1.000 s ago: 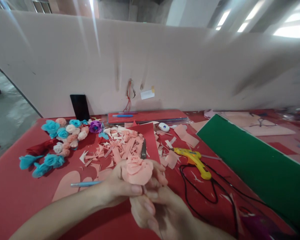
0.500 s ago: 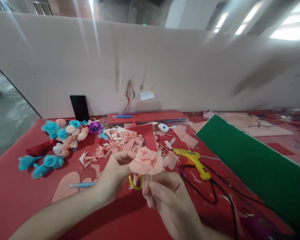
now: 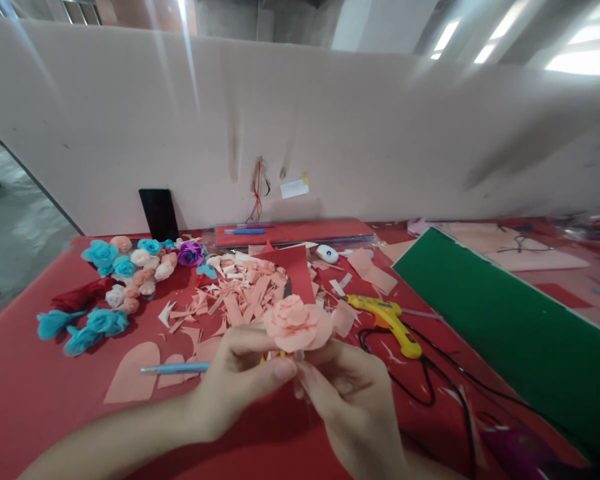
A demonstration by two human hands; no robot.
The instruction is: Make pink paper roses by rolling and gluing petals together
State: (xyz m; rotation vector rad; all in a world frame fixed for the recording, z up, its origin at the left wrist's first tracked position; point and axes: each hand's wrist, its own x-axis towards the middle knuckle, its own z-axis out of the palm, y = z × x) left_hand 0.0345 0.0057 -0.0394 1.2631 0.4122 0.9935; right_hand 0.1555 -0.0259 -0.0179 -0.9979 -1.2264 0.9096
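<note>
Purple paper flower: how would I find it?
On the red table, look to the far left, where paper flowers cluster beside a black slab propped against the wall. The purple flower sits at the cluster's right end, the only purple one among blue, pink and white.

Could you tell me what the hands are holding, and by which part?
The left hand and right hand together hold a pink paper rose by its base, beneath the petals.

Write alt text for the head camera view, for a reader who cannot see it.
The left hand and right hand hold a pink paper rose together above a red table. Behind it lie pink paper scraps, with blue, pink and white paper flowers to the left and a yellow glue gun and green sheet to the right.
</note>
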